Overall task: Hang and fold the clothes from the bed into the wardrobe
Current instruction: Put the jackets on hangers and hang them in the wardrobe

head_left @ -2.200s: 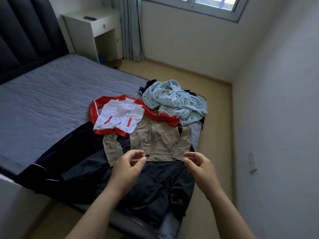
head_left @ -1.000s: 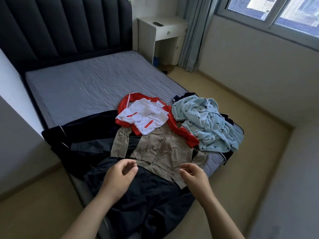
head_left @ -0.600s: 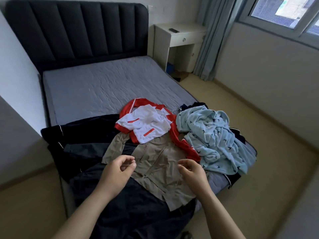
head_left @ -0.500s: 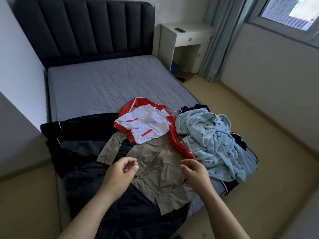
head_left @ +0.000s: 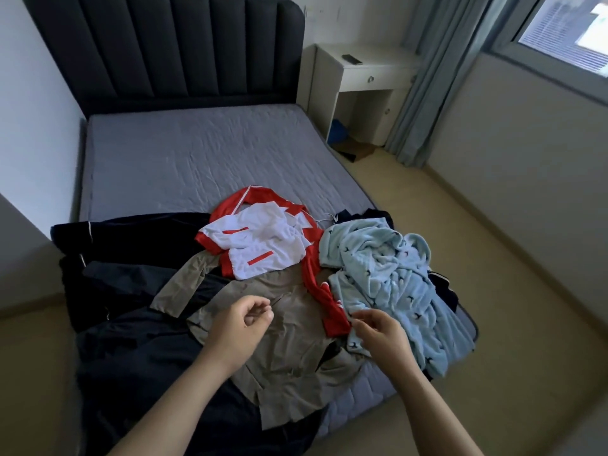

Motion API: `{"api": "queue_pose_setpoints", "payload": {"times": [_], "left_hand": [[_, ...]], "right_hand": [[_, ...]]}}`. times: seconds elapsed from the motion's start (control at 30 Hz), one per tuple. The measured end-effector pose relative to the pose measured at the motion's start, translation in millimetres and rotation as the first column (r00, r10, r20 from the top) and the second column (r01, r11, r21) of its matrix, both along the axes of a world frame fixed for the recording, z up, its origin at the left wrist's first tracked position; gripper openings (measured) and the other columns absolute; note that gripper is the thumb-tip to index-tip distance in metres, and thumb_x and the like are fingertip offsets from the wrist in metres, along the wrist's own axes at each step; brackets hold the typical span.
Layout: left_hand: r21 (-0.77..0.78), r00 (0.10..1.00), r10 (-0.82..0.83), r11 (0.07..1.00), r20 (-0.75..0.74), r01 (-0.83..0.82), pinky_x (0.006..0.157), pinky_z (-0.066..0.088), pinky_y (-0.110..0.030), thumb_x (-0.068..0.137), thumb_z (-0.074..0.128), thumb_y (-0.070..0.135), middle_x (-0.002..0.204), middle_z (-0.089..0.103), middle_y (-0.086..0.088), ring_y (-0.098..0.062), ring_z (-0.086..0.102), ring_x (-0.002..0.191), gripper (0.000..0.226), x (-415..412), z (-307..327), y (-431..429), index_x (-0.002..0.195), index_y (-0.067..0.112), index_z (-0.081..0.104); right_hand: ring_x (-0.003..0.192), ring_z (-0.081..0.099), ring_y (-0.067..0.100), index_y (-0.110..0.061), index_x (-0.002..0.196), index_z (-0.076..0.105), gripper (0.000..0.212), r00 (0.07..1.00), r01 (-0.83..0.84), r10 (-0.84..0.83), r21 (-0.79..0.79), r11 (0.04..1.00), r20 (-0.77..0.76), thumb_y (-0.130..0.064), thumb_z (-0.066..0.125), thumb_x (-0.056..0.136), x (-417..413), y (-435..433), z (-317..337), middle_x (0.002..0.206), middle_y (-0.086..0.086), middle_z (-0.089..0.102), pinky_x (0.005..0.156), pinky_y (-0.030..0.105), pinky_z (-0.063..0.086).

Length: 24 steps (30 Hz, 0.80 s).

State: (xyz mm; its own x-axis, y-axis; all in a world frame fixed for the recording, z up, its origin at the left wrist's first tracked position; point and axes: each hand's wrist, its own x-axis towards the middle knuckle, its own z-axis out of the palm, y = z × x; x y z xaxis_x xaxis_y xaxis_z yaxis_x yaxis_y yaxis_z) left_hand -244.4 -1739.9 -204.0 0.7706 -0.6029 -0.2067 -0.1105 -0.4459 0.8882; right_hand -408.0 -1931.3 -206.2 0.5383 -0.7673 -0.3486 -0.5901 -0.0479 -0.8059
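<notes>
Both hands hover over the khaki jacket (head_left: 289, 343), which lies spread flat at the foot end of the bed (head_left: 184, 159). The left hand (head_left: 238, 329) is above the jacket's middle and the right hand (head_left: 383, 339) above its right edge. Both have their fingers loosely curled, thumb near forefinger, with nothing visible in them.

The red and white jacket (head_left: 260, 245) lies on the khaki jacket's far end, and its red sleeve runs down the right edge. The light blue fleece (head_left: 391, 278) is heaped just to the right, touching that sleeve. Dark navy garments (head_left: 138, 353) lie under the khaki jacket and to its left.

The likely trouble is that lifting the khaki jacket would drag the red and white one with it. Its near hem also sits at the mattress edge, so a careless pull could tip the heap to the floor. The wardrobe is out of view.

Compared with the earlier frames, the clothes lie as they did and the hands keep their pose. The view has swung round to face the headboard, and the right hand's fingertips are closer to the end of the red sleeve.
</notes>
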Motion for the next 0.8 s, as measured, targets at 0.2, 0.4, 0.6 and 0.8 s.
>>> {"api": "queue_pose_setpoints", "payload": {"times": [0.2,0.4,0.6,0.8], "left_hand": [[-0.014,0.999,0.009,1.0,-0.043,-0.01,0.083,0.051,-0.022,0.089,0.064,0.024,0.096,0.068,0.009,-0.003,0.063,0.094,0.013,-6,-13,-35,0.102,0.025,0.065],[0.019,0.998,0.051,0.999,-0.025,-0.051,0.079,0.049,-0.017,0.089,0.063,0.024,0.096,0.068,0.008,-0.002,0.063,0.094,0.01,-13,-19,-89,0.097,0.031,0.064],[0.048,0.982,0.176,0.984,-0.064,-0.173,0.089,0.052,-0.031,0.09,0.063,0.02,0.1,0.067,0.005,-0.009,0.062,0.098,0.013,-61,-30,-188,0.103,0.021,0.065],[0.055,0.958,0.28,0.959,-0.058,-0.277,0.086,0.049,-0.023,0.091,0.061,0.017,0.102,0.066,0.005,-0.006,0.061,0.096,0.017,-84,-34,-252,0.108,0.017,0.064]], "right_hand": [[0.06,0.06,0.005,-0.019,0.094,0.067,0.008,1.0,-0.028,0.028,0.013,1.0,0.007,-0.012,0.063,0.091,-7,-30,-2,0.075,-0.001,0.067,0.059,0.021,0.05],[0.08,0.065,0.012,-0.019,0.1,0.067,0.01,0.997,-0.078,0.078,0.021,0.997,-0.017,-0.018,0.063,0.091,-9,-91,-3,0.088,-0.002,0.068,0.073,0.027,0.054],[0.085,0.064,0.015,-0.016,0.107,0.068,0.018,0.972,-0.225,0.226,0.026,0.974,-0.056,-0.02,0.062,0.091,-19,-200,-19,0.095,0.0,0.068,0.076,0.03,0.054],[0.075,0.059,0.007,-0.018,0.11,0.067,0.019,0.918,-0.379,0.378,0.021,0.925,-0.123,-0.023,0.061,0.092,-15,-276,-35,0.094,-0.004,0.066,0.057,0.014,0.042]]}}
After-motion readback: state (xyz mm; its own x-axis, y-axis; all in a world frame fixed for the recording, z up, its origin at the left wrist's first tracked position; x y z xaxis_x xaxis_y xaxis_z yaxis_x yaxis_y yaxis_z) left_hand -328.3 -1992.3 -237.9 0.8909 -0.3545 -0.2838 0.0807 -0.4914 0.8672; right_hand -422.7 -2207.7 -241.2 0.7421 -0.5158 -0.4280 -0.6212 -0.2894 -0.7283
